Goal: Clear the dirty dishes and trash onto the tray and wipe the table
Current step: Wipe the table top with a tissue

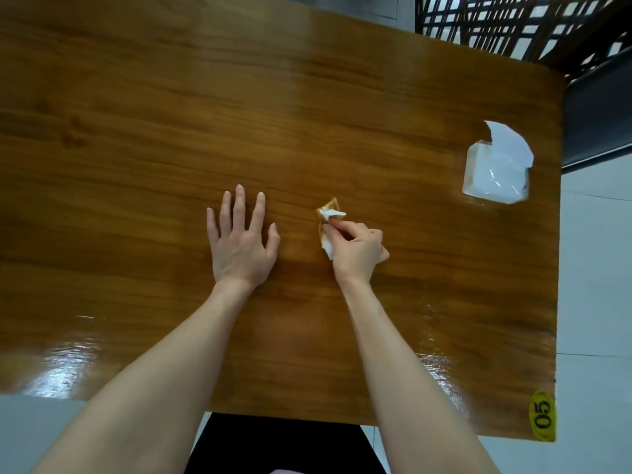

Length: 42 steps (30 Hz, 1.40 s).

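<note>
- Pinching a crumpled paper napkin [329,213], the right hand [355,251] rests low on the desk [136,131], a little right of the middle. Its fingers [337,230] are curled narrow round the napkin, and the fingertips close on the paper.
- The napkin is white with a brown-orange stain on its far part. It touches the desk surface at the fingertips, and one white corner comes out under the hand, on the side toward the left hand.
- The left hand [242,244] lies flat on the desk, palm down, near the right hand but apart from it. Its fingers [239,206] are straight and spread wide, and they hold nothing.
- Both bare forearms come in over the near edge of the desk.
- Near the right edge of the desk, well apart from both hands, stands a white tissue box [496,172]. It looks partly see-through, and a white sheet comes out of its far end. How much paper is inside, I cannot tell.
- On the near right corner of the desk sits a yellow oval sticker [543,416] with the number 05.
- Bright shine lies on the desk surface by the near left corner and along the near right side.
- Behind the far right corner stands a chair [513,22] with a dark lattice back.
- A black shape [280,443] shows below the near edge, between the forearms. Whether it is a seat or clothing, I cannot tell.
- The floor [595,268] beside the right edge is pale tile.
</note>
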### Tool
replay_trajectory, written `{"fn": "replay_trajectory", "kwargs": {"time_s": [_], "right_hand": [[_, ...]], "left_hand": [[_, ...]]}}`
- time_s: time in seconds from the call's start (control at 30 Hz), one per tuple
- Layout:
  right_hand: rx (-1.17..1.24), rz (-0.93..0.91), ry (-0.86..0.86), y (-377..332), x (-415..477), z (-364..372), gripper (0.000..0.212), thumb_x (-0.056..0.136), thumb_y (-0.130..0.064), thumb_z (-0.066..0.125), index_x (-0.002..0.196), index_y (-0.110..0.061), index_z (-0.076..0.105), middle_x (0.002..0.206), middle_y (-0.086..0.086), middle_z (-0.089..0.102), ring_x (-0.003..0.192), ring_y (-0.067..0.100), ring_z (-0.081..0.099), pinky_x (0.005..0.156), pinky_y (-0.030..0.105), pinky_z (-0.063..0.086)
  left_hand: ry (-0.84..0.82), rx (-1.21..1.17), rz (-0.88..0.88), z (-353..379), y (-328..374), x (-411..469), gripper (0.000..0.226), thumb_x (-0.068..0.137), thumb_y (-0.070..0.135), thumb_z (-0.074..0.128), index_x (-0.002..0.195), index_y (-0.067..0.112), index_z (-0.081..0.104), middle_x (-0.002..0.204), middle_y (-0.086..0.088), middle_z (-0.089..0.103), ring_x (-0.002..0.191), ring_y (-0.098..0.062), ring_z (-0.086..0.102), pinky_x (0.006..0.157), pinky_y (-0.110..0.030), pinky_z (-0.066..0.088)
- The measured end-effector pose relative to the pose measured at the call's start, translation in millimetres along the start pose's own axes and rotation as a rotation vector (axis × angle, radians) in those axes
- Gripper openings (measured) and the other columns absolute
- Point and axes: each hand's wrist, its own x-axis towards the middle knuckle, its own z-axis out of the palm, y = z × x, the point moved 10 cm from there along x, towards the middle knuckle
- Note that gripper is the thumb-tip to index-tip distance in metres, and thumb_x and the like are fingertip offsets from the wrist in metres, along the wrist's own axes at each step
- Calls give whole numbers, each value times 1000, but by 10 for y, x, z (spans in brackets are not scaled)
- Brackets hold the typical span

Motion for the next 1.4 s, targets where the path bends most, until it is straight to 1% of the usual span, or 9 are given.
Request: {"fn": "replay_trajectory", "kwargs": {"time_s": [0.17,0.27,0.43,0.6,0.7,0.87,1.03,1.23,1.4], "right_hand": [[39,3,6,60,-20,-10,15,83,-33,72,98,-28,74,78,-25,55,95,3,35,83,31,16],[40,-15,5,44,12,12,20,84,-33,71,103,-27,74,85,-21,59,97,3,36,81,29,14],[13,-29,22,73,-6,16,25,86,-33,70,109,-23,73,98,-14,67,100,3,37,88,32,18],[-44,-51,8,40,-308,94,23,87,-33,68,107,-23,74,95,-13,67,101,6,41,90,35,22],[-31,23,80,124,-451,24,23,87,-32,69,106,-21,74,95,-11,68,102,8,42,85,32,19],[-4,70,107,29,-970,330,23,89,-28,67,109,-18,73,96,-11,66,100,6,39,86,30,16],[4,61,110,-49,-1586,709,21,88,-26,68,107,-20,73,88,-17,60,97,5,39,75,23,12],[78,226,276,196,-1809,478,22,88,-25,68,109,-17,73,92,-11,64,104,12,44,87,32,23],[39,122,139,-20,-2129,947,21,89,-27,67,108,-21,72,91,-9,65,98,9,42,76,24,13]], "left_hand": [[-2,4,-13,6,-25,-18,60,96,49,28,150,24,29,159,-11,20,147,-29,12,117,-49,2],[3,1,-14,-1,-39,-16,60,96,50,27,150,24,29,159,-10,20,147,-29,12,118,-49,3],[7,10,-9,3,-26,-14,60,96,51,27,150,24,29,159,-10,21,147,-30,13,117,-49,2],[-56,-38,-6,-14,-34,-17,59,98,51,25,152,27,24,161,-8,14,148,-27,6,117,-46,-4],[-75,-146,56,-122,-112,-100,60,96,50,22,151,26,28,161,-7,16,149,-24,6,117,-42,-7],[-59,-171,96,-276,-723,-533,57,97,46,27,148,22,36,158,-10,24,147,-27,13,118,-44,-2],[-90,-134,141,-292,-1276,-996,55,96,42,35,146,18,40,156,-12,28,146,-30,16,118,-46,0],[-117,-41,162,-283,-1688,-1208,59,95,45,33,148,18,35,158,-13,22,147,-32,13,117,-49,-1],[-142,13,179,-203,-1766,-1252,61,96,49,24,152,23,26,160,-11,17,147,-31,9,117,-50,-1]]}}
